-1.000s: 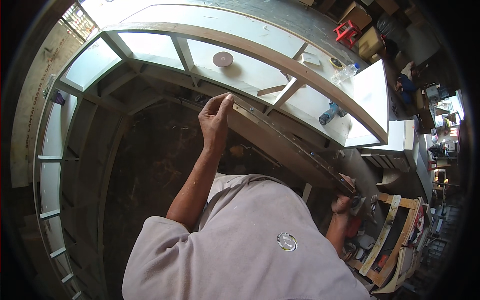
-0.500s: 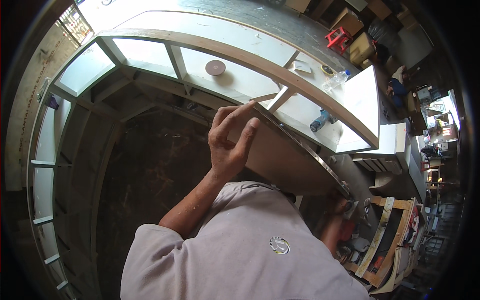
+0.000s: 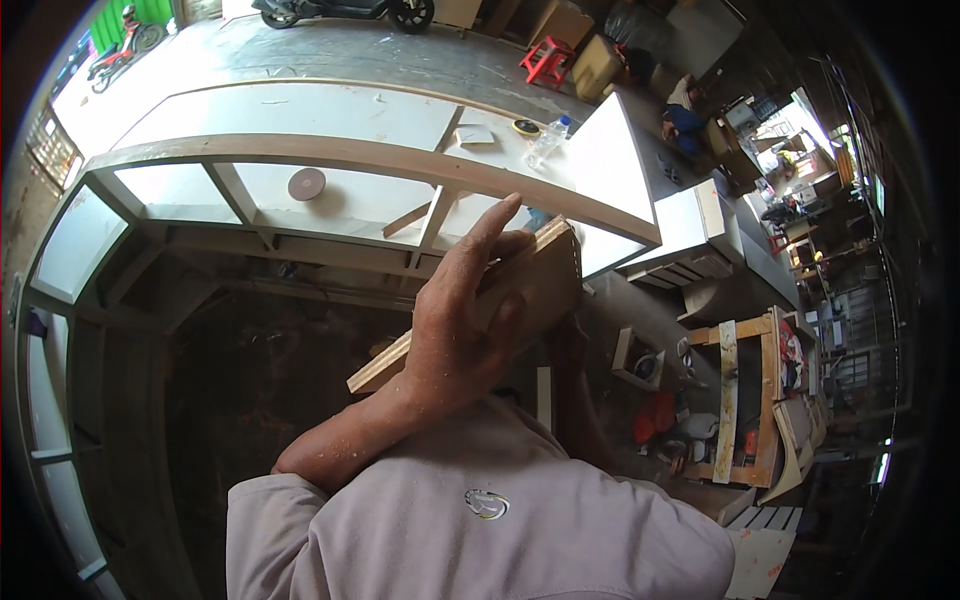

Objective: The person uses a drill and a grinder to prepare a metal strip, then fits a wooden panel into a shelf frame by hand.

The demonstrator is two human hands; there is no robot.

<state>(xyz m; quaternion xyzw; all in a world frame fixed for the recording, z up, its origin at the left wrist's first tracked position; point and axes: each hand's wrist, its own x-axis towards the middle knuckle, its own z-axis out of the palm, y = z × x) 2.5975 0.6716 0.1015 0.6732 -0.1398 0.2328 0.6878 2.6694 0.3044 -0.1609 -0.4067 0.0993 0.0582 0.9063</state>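
I hold a plywood board point(image 3: 540, 275) tilted in front of my chest, its pale layered edge running from lower left to upper right. My left hand point(image 3: 465, 300) lies on the board, thumb against its face and one finger stretched up past the edge. Below the board's right end is my right hand point(image 3: 567, 340), in shadow, with its fingers mostly hidden behind the wood. Just beyond the board stands a curved wooden frame point(image 3: 300, 150) with white panels. A blue tool behind the board is nearly covered by it.
On the white panel lie a brown disc point(image 3: 307, 184), a clear bottle point(image 3: 548, 140) and a roll of tape point(image 3: 525, 127). To the right stand a white cabinet point(image 3: 690, 230) and a wooden rack point(image 3: 765, 400). A red stool point(image 3: 547, 62) is farther back.
The board has turned, so its layered edge now faces up. My left hand has gone from its top corner onto its face. The view has shifted right, and motorbikes now show at the back.
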